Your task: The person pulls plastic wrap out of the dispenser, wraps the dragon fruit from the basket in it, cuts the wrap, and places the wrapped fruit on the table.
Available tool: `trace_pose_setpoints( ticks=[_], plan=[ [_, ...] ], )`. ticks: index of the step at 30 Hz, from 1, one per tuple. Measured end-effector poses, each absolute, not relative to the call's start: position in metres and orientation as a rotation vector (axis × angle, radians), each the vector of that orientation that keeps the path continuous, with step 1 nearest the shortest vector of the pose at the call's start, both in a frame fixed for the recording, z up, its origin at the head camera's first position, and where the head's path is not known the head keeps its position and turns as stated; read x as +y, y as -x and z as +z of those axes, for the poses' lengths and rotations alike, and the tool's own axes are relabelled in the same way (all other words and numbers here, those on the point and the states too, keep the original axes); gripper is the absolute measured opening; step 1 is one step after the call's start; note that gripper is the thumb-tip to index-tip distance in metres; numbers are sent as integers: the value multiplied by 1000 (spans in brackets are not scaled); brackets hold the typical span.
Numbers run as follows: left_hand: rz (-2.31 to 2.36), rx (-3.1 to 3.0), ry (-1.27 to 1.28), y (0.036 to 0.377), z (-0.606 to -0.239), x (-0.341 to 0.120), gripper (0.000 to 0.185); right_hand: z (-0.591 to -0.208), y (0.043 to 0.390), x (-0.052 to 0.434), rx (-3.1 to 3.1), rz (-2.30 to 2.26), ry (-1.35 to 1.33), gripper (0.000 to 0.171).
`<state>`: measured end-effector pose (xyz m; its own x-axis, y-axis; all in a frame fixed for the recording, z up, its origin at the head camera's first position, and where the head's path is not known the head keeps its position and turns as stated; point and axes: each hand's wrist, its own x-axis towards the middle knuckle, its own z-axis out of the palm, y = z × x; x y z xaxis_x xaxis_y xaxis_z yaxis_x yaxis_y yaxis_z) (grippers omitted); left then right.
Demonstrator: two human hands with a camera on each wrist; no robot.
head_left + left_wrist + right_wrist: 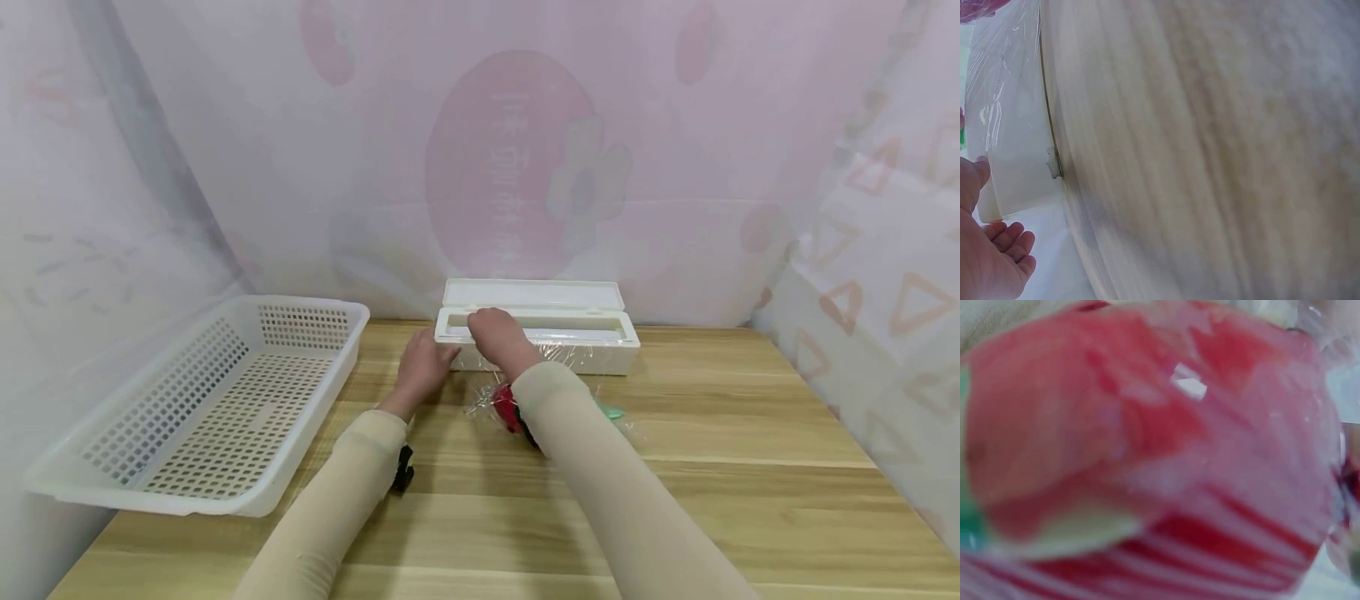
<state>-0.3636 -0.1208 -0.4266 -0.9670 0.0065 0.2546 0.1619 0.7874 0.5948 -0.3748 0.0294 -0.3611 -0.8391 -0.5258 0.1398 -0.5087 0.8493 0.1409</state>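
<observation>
At the far middle of the desk lies a white cling-film dispenser box with its lid tipped back, and everything else sits relative to it. Right hand rests on the box's open top near its left end, fingers bent down into the slot; whether they pinch the film there I cannot tell. Left hand lies against the box's left end, fingers relaxed and holding nothing. Just in front of the box, under the right forearm, sits a red object with clear film crinkled over it, so it looks at least partly wrapped; the sheet appears not yet cut free. Well to the left of the box stands a white perforated basket
</observation>
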Motion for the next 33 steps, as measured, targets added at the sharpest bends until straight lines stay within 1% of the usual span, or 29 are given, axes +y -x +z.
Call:
trace_pose_setpoints(
  ticks=[16, 23, 33],
  plan=[
    [-945, -2744, 116, 364, -426, -121, 50, -359, 378, 44, -2881, -49, -859, 9],
    [-935, -2750, 107, 364, -427, -121, 51, -363, 383, 51, -2825, 5, -932, 4],
    [-912, -2754, 97, 365, -428, -121, 50, -362, 380, 55, -2829, -7, -928, 8]
  ],
)
